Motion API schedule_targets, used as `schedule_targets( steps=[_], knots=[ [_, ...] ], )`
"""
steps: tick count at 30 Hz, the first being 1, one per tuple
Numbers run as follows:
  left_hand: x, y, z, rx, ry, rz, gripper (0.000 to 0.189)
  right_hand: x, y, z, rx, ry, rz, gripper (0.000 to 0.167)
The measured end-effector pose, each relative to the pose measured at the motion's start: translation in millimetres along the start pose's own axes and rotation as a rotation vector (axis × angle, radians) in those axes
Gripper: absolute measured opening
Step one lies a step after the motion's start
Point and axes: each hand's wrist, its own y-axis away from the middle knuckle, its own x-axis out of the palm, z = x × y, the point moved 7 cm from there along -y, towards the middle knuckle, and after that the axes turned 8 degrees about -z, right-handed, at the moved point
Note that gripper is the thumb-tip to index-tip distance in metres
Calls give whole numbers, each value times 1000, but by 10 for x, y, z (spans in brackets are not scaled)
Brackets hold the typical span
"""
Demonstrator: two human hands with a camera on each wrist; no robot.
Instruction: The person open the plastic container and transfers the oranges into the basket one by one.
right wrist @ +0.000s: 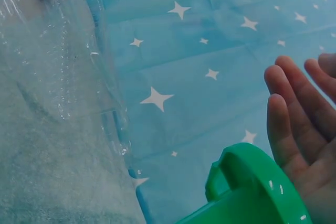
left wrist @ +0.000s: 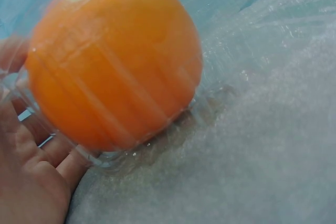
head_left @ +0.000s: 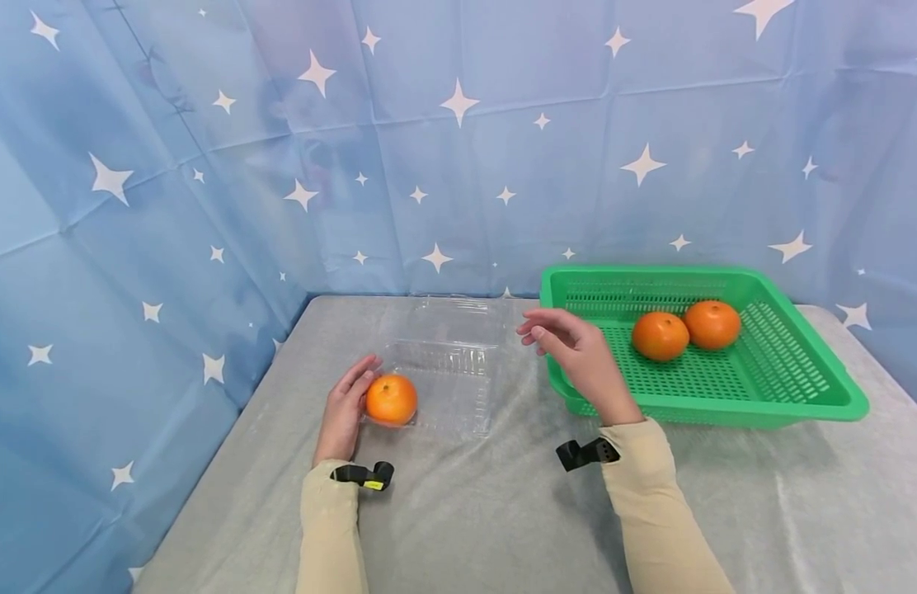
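A clear plastic clamshell box (head_left: 453, 396) lies on the table, its lid (head_left: 458, 320) folded back behind it. One orange (head_left: 392, 399) sits in the box's front left corner, seen in the left wrist view through the ribbed wall. Along the outside of that corner, my left hand (head_left: 343, 410) rests against the plastic with fingers extended, close beside the orange. My right hand (head_left: 580, 356) is raised near the left rim of a green basket (head_left: 815, 407), its fingers loosely bent and nothing between them. Two more oranges (head_left: 660, 336) lie together inside the basket.
A grey cloth covers the table (head_left: 466, 511). Behind and to the left hangs a blue curtain (head_left: 458, 165) with white stars, close to the table's back edge. The basket's raised sides stand to the right of the box.
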Motion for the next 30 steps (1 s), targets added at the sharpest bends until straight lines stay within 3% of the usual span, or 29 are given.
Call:
schedule_targets(
  steps=[6,15,26,30],
  knots=[
    [8,3,-3,1,-5,-5,43,3,28,-72,21,-11,12,28],
    [24,6,6,-7,-1,0,44,3,-2,-358,32,0,24,29],
    [-1,-2,11,-2,-9,-5,42,27,40,-55,24,51,32,28],
    [13,17,-27,-11,0,9,42,63,12,-162,-7,110,44,29]
  ],
)
